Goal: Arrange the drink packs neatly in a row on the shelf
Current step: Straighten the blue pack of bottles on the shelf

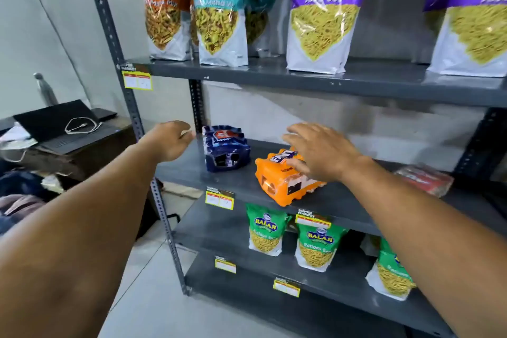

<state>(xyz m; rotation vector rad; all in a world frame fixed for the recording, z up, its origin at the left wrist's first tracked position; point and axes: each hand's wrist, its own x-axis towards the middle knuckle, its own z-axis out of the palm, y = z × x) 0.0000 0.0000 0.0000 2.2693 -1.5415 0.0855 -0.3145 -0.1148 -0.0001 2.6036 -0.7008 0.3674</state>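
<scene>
Grey metal shelf (274,186) fills centre and right of frame. On its middle level I see three drink packs: a dark blue pack (225,149) at centre, an orange pack (282,177) just right of it lying skewed near the front edge, and a red pack (424,180) well apart at far right, blurred. My right hand (323,152) lies flat on the orange pack, fingers spread, grip released. My left hand (168,140) hovers just left of the blue pack, not touching; fingers curl away from me, so grip I cannot tell. Snack bags (321,14) stand on the level above.
</scene>
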